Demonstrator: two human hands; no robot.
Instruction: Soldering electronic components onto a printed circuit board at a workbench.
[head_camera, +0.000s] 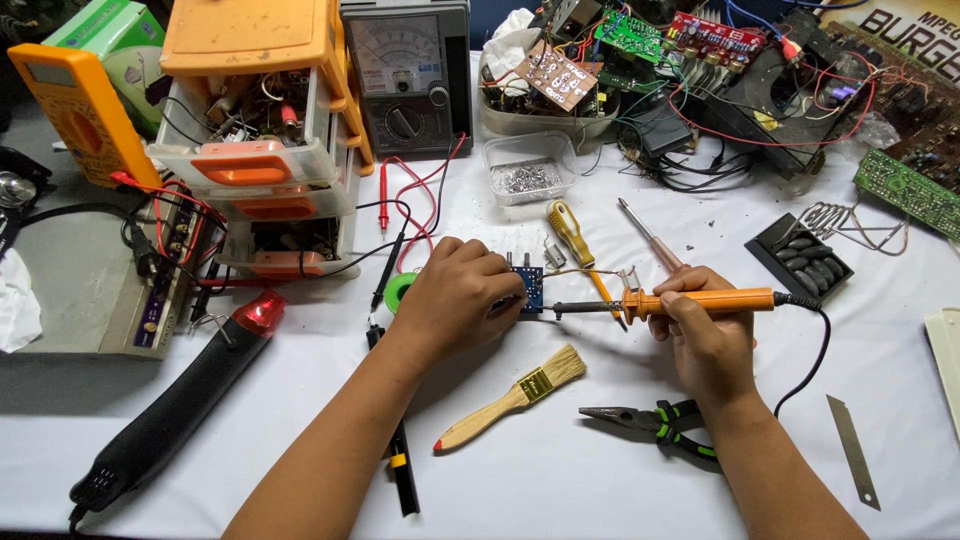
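A small blue circuit board (528, 291) is held down on the white table cover (600, 470) by the left hand (455, 300), whose fingers are curled closed over it so that only the board's right part is seen past the fingertips. A green roll (398, 290) is partly hidden just behind the same hand.

An orange-handled soldering iron (690, 300) is gripped by the right hand (705, 335), the fingers being wrapped shut around the handle with the thumb underneath. The iron is held nearly level, its dark metal tip (560, 309) pointed leftward and brought just beside the right edge of the board; whether the tip touches it cannot be told. A black cord (815, 355) is seen running from the handle's rear, curving down past the right wrist.

Between the two forearms a wooden-handled brush (515, 395) is laid on the cover, and green-and-black pliers (655, 420) are laid just under the right hand. A yellow-handled screwdriver (572, 235) and a second, slimmer screwdriver (650, 238) are laid behind the iron. A clear tub of small metal parts (528, 168) is placed further back, near an analogue meter (405, 75). A black heat tool with a red tip (190, 390) is laid well to the left.
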